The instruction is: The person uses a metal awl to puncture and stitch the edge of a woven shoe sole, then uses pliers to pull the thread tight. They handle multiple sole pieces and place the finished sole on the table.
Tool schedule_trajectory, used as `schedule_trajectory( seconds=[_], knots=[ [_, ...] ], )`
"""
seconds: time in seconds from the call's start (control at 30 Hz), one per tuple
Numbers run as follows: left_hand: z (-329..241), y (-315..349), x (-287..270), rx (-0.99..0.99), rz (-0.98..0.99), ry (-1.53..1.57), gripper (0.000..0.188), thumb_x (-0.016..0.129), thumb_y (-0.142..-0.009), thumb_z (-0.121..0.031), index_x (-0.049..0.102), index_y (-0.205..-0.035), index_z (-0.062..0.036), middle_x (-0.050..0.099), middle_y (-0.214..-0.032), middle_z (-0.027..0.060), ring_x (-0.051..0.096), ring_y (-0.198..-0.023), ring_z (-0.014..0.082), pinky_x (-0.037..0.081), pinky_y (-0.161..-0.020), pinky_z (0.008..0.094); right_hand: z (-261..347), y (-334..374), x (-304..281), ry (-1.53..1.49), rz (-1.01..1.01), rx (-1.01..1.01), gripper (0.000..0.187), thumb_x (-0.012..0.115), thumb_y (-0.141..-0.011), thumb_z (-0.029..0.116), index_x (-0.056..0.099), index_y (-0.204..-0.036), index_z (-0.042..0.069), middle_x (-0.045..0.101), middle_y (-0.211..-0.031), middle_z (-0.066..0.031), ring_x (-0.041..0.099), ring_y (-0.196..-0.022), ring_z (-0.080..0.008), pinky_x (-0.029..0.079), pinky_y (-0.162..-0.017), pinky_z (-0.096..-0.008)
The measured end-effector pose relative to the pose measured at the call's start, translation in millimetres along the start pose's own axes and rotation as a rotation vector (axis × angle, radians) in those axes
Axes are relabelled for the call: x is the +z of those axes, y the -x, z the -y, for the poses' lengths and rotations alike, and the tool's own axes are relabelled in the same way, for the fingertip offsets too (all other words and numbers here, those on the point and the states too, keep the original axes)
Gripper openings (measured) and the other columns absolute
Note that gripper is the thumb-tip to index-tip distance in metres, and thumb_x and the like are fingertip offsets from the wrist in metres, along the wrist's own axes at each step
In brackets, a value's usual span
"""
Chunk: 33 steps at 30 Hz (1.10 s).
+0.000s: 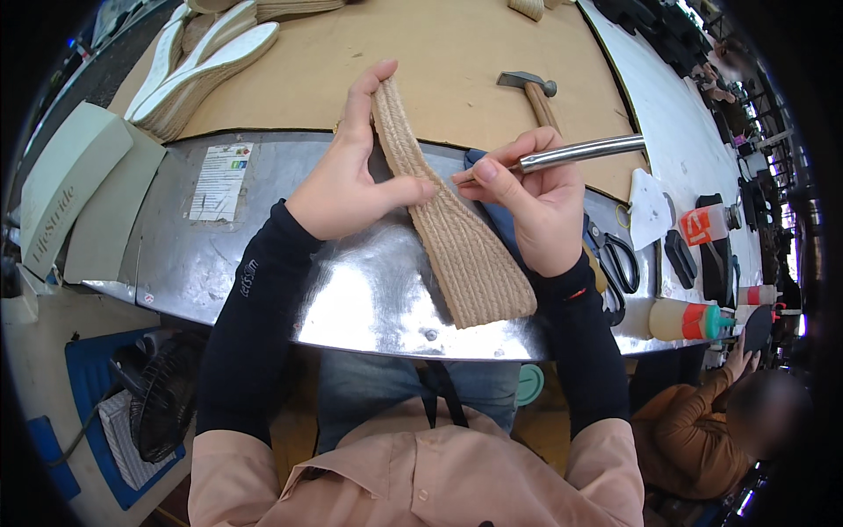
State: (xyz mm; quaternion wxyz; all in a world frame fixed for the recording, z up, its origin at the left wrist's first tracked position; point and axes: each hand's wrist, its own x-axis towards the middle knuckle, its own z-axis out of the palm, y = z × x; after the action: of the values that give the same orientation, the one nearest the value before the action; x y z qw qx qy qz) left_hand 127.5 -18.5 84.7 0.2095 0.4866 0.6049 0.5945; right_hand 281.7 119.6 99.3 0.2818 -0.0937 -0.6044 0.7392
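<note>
Shirt front [421, 474], pinkish-tan: before the near edge of the metal-topped bench [360, 312]. Braided wedge [470, 255], tan: held above the bench, broad end toward its near edge. Left hand [347, 189]: closed on the wedge's narrower half, thumb across its face. Right hand [549, 202]: fingers pinched round a slim metal tool [584, 153], tip beside the wedge, contact unclear. Step, as judged: tool work along the wedge's side; next move calls for steady left grip, fine tip control.
</note>
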Motion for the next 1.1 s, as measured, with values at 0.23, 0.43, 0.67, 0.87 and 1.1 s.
schedule_trajectory(
  seconds=[0.23, 0.43, 0.67, 0.87, 1.1],
  knots=[
    [0.6, 1.1, -5.1, 0.054, 0.044, -0.062, 0.107, 0.074, -0.066, -0.008, 0.009, -0.151, -0.0068, 0.030, -0.143, 0.0211, 0.030, -0.136, 0.0303, 0.024, -0.114, 0.0387, -4.2, 0.5, 1.2, 0.136, 0.044, -0.044, 0.026, 0.076, -0.081, 0.002, 0.053, -0.092, -0.001, 0.064, -0.085, -0.0081, 0.065, -0.076, -0.0106, 0.056, -0.070, -0.0232],
    [-5.4, -0.2, -10.4, -0.017, 0.061, 0.004, 0.104, 0.076, -0.067, -0.009, 0.013, -0.150, -0.0083, 0.041, -0.134, 0.0171, 0.047, -0.120, 0.0278, 0.036, -0.106, 0.0379, 10.1, 3.2, -0.9, 0.353, 0.085, -0.051, 0.018, 0.077, -0.080, 0.005, 0.060, -0.085, 0.000, 0.063, -0.078, -0.0017, 0.060, -0.071, -0.0054, 0.049, -0.064, -0.0178],
    [-6.6, 0.6, -5.9, -0.008, 0.010, -0.015, 0.100, 0.075, -0.067, -0.011, 0.017, -0.148, -0.0072, 0.041, -0.132, 0.0179, 0.047, -0.119, 0.0279, 0.038, -0.104, 0.0380, 11.3, 4.0, 1.4, 0.463, 0.066, -0.163, 0.018, 0.079, -0.077, 0.006, 0.062, -0.079, -0.001, 0.070, -0.078, -0.0096, 0.064, -0.070, -0.0102, 0.051, -0.064, -0.0220],
    [-4.3, 0.1, -5.0, 0.002, -0.013, -0.036, 0.098, 0.073, -0.066, -0.012, 0.018, -0.147, -0.0048, 0.040, -0.132, 0.0183, 0.048, -0.117, 0.0276, 0.039, -0.103, 0.0376, 10.5, 4.9, 1.4, 0.499, 0.106, -0.158, 0.018, 0.075, -0.080, 0.000, 0.058, -0.078, 0.000, 0.069, -0.082, -0.0124, 0.067, -0.079, -0.0155, 0.053, -0.071, -0.0256],
    [-4.2, 0.5, -5.3, -0.017, -0.011, -0.035, 0.098, 0.073, -0.066, -0.012, 0.018, -0.146, -0.0056, 0.039, -0.133, 0.0187, 0.049, -0.117, 0.0283, 0.039, -0.103, 0.0378, 13.8, 5.5, 3.4, 0.541, 0.127, -0.143, 0.019, 0.074, -0.081, -0.002, 0.056, -0.077, 0.000, 0.069, -0.083, -0.0137, 0.068, -0.082, -0.0172, 0.054, -0.074, -0.0265]
  ],
)
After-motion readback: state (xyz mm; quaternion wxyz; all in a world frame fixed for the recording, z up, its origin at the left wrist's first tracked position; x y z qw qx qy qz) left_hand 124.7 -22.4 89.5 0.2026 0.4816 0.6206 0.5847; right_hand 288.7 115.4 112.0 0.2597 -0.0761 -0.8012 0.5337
